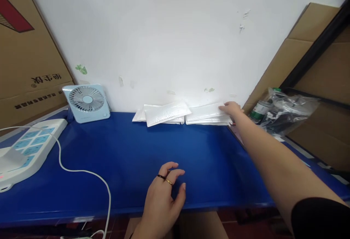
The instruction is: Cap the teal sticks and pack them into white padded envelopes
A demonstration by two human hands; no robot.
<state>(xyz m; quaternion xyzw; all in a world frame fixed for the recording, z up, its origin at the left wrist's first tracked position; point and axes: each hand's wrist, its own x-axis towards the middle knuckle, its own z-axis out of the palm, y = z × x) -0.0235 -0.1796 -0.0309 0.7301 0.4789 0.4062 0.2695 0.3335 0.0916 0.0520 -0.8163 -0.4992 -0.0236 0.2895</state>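
Two piles of flat white padded envelopes lie against the wall at the back of the blue table. My right hand (232, 108) reaches to the right end of the right pile (206, 113), its fingers closed on the edge of the top envelope; part of the fingers is hidden. The left pile (166, 113) lies beside it, its top envelope set askew and overlapping the neighbouring pile slightly. Near the table's front edge, my left hand (165, 197) hovers with fingers bent and apart, holding nothing. It wears a dark ring and a gold ring.
A light blue fan (87, 102) stands at the back left. A white power strip (32, 147) with a white cable (82, 170) occupies the left side. At right are a clear plastic bag (287, 111), a green-labelled container (259, 112) and cardboard (308, 31). A large carton (24, 56) stands left.
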